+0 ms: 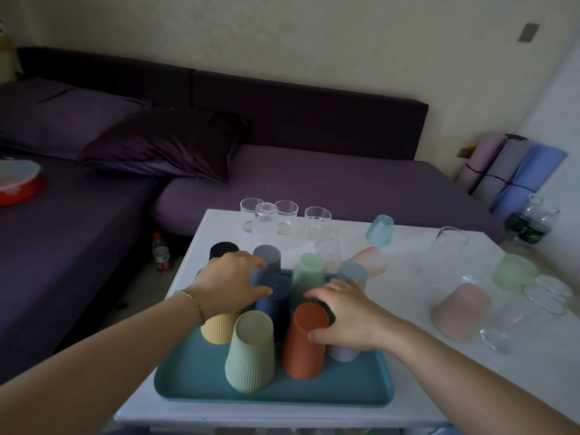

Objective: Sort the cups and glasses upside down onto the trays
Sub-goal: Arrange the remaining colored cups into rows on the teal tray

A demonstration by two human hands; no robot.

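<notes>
White table (pixel 408 262), teal tray (pixel 201 372) on its near-left part, already packed with upside-down plastic cups. Both hands are over the tray. Left hand (pixel 232 284) is curled around the dark blue cup (pixel 273 296) mid-tray, fingers on its upper wall. Right hand (pixel 348 315) wraps the orange cup (pixel 303 340) from its right side, thumb low, fingers over the top rim of the base; looks like a grip, not just a touch. Both cups stand base-up, long axis vertical.

Left to sort, judging by layout: pink cup (pixel 459 312) and green cup (pixel 514 271) toward the table's right edge, plus clear glasses (pixel 285 216) along the far edge, several upright. All unsorted plastic lies right of the tray, so the right hand is the nearer one. No second tray in view; can't tell where the glasses go. Tray is tight, so knocking neighbours is the risk.
</notes>
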